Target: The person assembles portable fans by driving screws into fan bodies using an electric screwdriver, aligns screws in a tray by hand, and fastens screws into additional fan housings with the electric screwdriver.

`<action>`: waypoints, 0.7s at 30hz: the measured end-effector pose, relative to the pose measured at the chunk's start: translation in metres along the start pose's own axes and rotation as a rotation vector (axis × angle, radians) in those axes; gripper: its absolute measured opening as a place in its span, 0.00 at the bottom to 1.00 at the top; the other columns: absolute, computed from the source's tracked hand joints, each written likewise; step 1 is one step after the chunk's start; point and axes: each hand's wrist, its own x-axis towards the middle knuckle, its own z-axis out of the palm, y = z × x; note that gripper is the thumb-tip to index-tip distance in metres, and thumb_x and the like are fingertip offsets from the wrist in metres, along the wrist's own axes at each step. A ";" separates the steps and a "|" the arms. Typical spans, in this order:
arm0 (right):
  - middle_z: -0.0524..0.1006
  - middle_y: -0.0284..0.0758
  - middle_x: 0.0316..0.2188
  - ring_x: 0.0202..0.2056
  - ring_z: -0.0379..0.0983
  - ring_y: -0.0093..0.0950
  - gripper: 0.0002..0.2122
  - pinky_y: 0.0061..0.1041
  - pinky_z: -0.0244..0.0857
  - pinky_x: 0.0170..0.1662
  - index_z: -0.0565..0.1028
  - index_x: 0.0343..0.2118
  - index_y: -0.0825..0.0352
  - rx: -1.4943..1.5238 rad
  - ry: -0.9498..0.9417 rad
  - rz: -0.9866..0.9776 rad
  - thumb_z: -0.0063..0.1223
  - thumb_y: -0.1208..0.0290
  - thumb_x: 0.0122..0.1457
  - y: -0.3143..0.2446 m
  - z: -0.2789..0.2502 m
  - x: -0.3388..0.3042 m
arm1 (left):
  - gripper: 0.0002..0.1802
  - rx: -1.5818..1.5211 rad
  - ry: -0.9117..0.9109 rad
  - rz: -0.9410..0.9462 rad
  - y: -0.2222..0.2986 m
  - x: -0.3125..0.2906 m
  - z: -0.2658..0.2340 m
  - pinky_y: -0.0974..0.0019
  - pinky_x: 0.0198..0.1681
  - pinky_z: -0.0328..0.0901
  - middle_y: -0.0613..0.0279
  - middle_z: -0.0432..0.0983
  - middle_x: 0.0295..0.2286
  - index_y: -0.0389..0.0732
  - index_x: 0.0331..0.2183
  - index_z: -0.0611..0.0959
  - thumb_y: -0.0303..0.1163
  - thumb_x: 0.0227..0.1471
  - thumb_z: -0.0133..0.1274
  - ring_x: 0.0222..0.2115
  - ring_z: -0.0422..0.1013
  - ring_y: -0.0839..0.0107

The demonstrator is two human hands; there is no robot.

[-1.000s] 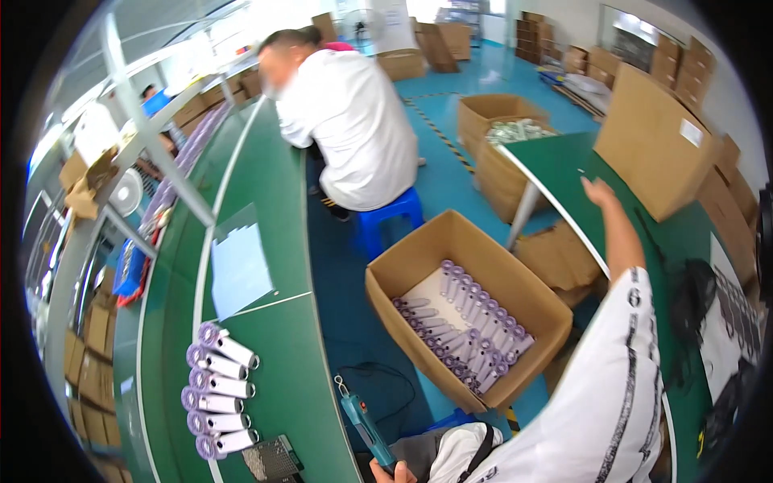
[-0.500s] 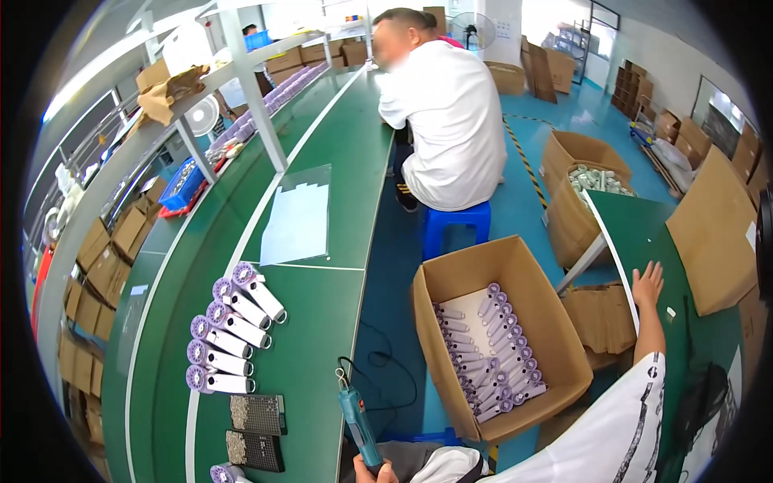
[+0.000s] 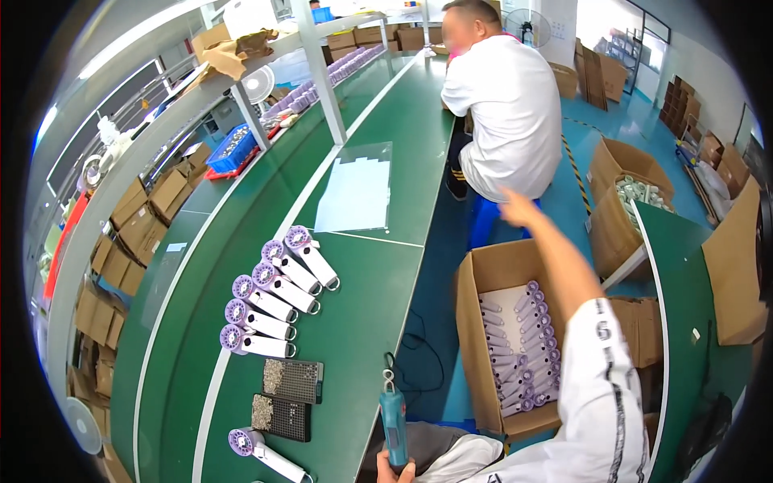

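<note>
Head view. The open carton (image 3: 506, 270) is the reference. The left hand (image 3: 396, 468) is located left of the carton's near end, at the lower edge of the view. Its fingers are wrapped around the lower end of a teal electric screwdriver (image 3: 394, 419); the tool stands roughly upright, hanging ring (image 3: 389, 377) uppermost. The right hand (image 3: 517, 208) appears above the carton's far rim, with the right forearm (image 3: 568, 270) crossing the carton's right side. This hand is blurred — its finger spread and any contents cannot be confirmed.

Purple-and-white handheld fans (image 3: 525, 375) lie in rows inside the carton. Left of the carton, on the green workbench (image 3: 362, 322), six matching fans (image 3: 291, 294) form a slanted row. Two black trays (image 3: 303, 385) of small pale parts and a single fan (image 3: 278, 462) lie nearer the viewer. Beyond the carton, a co-worker (image 3: 511, 105) in a white shirt sits on a blue stool (image 3: 485, 223).
</note>
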 end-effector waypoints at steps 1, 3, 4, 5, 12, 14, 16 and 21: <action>0.81 0.52 0.39 0.39 0.81 0.43 0.30 0.40 0.74 0.44 0.66 0.65 0.55 0.256 -0.155 0.110 0.52 0.68 0.57 -0.128 0.017 0.000 | 0.26 0.022 0.043 -0.034 0.001 -0.004 -0.013 0.70 0.38 0.66 0.68 0.67 0.34 0.47 0.57 0.66 0.35 0.62 0.55 0.32 0.63 0.75; 0.76 0.52 0.53 0.54 0.74 0.47 0.28 0.42 0.68 0.56 0.66 0.65 0.54 0.288 0.060 0.085 0.45 0.65 0.59 -0.160 0.056 0.040 | 0.26 0.000 0.020 -0.083 -0.005 -0.008 -0.010 0.69 0.40 0.66 0.66 0.69 0.36 0.48 0.58 0.66 0.36 0.61 0.56 0.34 0.65 0.74; 0.76 0.51 0.54 0.55 0.74 0.47 0.28 0.43 0.68 0.56 0.67 0.65 0.53 0.145 0.036 0.068 0.44 0.65 0.59 -0.201 0.072 0.042 | 0.27 -0.007 0.062 -0.131 -0.007 -0.011 -0.014 0.67 0.42 0.67 0.65 0.70 0.38 0.49 0.58 0.66 0.37 0.61 0.56 0.35 0.67 0.72; 0.76 0.50 0.54 0.55 0.73 0.48 0.27 0.46 0.68 0.56 0.67 0.64 0.56 0.139 -0.065 0.093 0.43 0.66 0.59 -0.235 0.080 0.037 | 0.27 0.076 0.120 -0.135 -0.012 -0.018 -0.019 0.65 0.45 0.66 0.64 0.73 0.41 0.49 0.58 0.66 0.38 0.61 0.56 0.38 0.70 0.71; 0.80 0.47 0.47 0.50 0.77 0.48 0.15 0.46 0.72 0.50 0.81 0.44 0.65 -0.265 -0.111 -0.017 0.47 0.65 0.61 -0.251 0.083 0.057 | 0.22 0.029 0.178 -0.074 -0.036 -0.016 -0.027 0.64 0.44 0.66 0.62 0.75 0.39 0.47 0.53 0.70 0.37 0.60 0.56 0.38 0.71 0.69; 0.82 0.49 0.40 0.42 0.79 0.52 0.16 0.49 0.73 0.43 0.79 0.40 0.69 0.014 0.138 -0.140 0.44 0.62 0.65 -0.251 0.075 0.049 | 0.26 0.015 0.170 -0.188 0.016 -0.017 -0.006 0.60 0.52 0.63 0.52 0.74 0.45 0.43 0.56 0.68 0.39 0.60 0.55 0.46 0.69 0.61; 0.79 0.43 0.29 0.31 0.76 0.40 0.16 0.39 0.70 0.34 0.77 0.35 0.68 0.451 -0.025 -0.257 0.42 0.60 0.68 -0.284 0.072 -0.044 | 0.23 0.058 0.187 -0.082 0.026 -0.016 -0.005 0.59 0.52 0.64 0.49 0.76 0.44 0.39 0.55 0.71 0.38 0.62 0.52 0.46 0.72 0.59; 0.78 0.30 0.18 0.21 0.75 0.20 0.13 0.21 0.70 0.25 0.79 0.35 0.71 0.973 -0.415 -0.719 0.51 0.65 0.65 -0.275 0.044 -0.310 | 0.21 0.036 -0.018 0.144 -0.003 0.019 -0.010 0.76 0.24 0.58 0.65 0.67 0.27 0.37 0.51 0.59 0.28 0.64 0.52 0.21 0.60 0.85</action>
